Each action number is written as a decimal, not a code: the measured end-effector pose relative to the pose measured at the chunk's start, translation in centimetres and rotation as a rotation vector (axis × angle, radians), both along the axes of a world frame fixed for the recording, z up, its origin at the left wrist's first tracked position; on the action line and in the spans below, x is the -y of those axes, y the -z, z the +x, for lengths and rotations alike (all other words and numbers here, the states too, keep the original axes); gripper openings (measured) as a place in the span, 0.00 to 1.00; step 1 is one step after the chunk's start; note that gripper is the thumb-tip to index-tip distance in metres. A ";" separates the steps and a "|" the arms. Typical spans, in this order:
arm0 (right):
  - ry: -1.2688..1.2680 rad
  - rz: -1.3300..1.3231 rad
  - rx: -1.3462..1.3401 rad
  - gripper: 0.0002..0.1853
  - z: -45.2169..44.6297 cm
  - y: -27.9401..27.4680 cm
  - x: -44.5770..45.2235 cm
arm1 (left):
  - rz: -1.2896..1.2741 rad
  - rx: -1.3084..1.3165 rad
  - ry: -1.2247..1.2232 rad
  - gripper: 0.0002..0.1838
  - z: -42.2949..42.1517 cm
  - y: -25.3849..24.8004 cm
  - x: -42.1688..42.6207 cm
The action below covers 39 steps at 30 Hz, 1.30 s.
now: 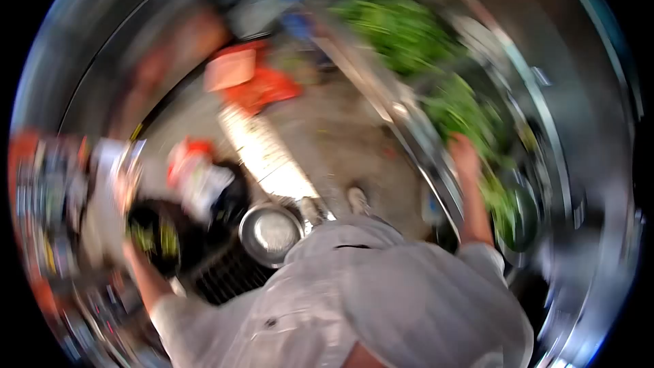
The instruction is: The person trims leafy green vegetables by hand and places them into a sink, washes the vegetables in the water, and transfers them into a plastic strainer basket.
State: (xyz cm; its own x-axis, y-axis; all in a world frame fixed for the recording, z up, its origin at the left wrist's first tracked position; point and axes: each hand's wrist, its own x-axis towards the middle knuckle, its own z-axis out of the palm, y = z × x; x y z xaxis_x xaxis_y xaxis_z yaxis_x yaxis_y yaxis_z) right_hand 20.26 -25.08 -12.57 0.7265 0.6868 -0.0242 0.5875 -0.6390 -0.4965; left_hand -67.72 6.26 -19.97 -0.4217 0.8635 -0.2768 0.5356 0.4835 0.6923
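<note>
My left arm reaches out to the left, and my left hand (127, 249) is beside the rim of a dark round container (153, 238) with some green and yellowish leaves inside. Blur smears its fingers, so I cannot tell whether it grips the rim. On the right, my right hand (464, 153) is low over the leafy greens (460, 109) in a metal sink (426, 140), at their near edge. Its fingers are smeared too, and I cannot make out whether they hold any leaves. Another heap of greens (398, 31) lies farther up the sink.
A steel bowl (270, 235) is on the floor near my feet, beside a dark slatted grate (228, 276). Left of it stand a black bag (230, 197) and a red-and-white bag (194, 167). Red plastic (262, 88) lies farther ahead. A crowded shelf (51, 197) lines the left.
</note>
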 end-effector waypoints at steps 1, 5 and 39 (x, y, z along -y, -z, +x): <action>0.214 -0.121 -0.038 0.13 -2.0 0.1 0.4 | 0.186 -0.438 0.307 0.18 -0.9 4.9 -1.9; 0.195 0.065 0.162 0.08 -5.1 4.7 4.7 | 0.013 -0.321 0.489 0.18 18.4 16.6 -1.7; 1.091 0.318 -0.231 0.22 9.8 5.2 28.3 | 0.048 -0.046 2.389 0.15 101.1 -15.7 39.8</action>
